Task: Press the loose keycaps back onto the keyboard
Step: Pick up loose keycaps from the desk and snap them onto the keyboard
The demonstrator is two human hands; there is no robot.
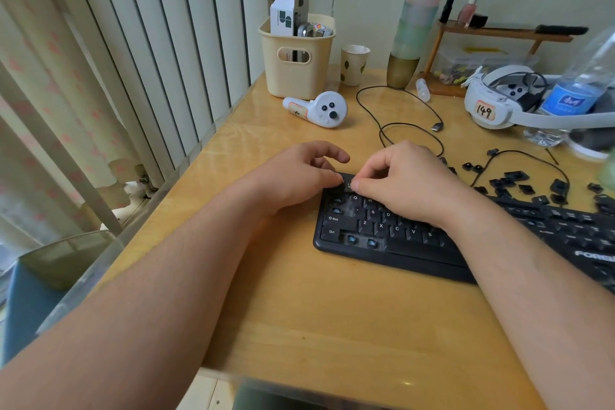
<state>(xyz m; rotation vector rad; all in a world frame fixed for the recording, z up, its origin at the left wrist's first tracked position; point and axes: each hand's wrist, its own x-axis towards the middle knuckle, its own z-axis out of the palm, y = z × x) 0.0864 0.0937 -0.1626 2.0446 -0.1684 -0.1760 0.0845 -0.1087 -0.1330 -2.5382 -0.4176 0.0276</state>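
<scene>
Worktop (299,309): bare before your forearms.
Fingers: left hand (293,176) and right hand (399,183) pinch one keycap (347,184) at the keyboard (382,236) corner.
Next: press it straight down.

Both forearms reach forward — left hand (299,176) and right hand (399,176) (fingers curled) meet.

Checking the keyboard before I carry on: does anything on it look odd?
Yes. The keyboard has bare blue switch stems at its left end, caps missing, and loose keycaps lie scattered on the desk behind it.
</scene>
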